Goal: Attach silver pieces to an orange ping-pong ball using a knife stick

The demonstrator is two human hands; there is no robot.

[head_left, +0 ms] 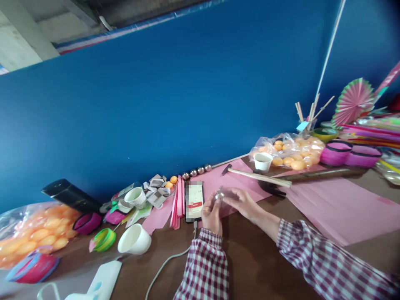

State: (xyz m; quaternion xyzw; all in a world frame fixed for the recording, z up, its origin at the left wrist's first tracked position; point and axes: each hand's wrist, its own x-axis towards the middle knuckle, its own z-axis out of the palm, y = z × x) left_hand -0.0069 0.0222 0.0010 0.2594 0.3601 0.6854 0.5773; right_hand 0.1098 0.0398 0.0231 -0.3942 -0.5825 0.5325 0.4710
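Note:
A small shiny silver ball (pixel 219 195) is pinched between the fingertips of both hands, over pink paper (pixel 233 183). My left hand (pixel 212 212) holds it from the left side, fingers closed. From the right, my right hand (pixel 242 202) grips it with thumb and fingers. A phone (pixel 194 202) with a lit screen lies just left of my left hand, a cable plugged into its lower end. Beyond the phone, several similar silver balls (pixel 201 171) stand in a row near the blue wall.
A hammer (pixel 259 176) lies behind my right hand, near a small white cup (pixel 263 161). Bags of orange balls (pixel 296 152) sit at both sides. Larger pink sheets (pixel 343 208) lie right. White cups (pixel 135 239), a power strip (pixel 104 280) and metal pieces (pixel 156 191) are left.

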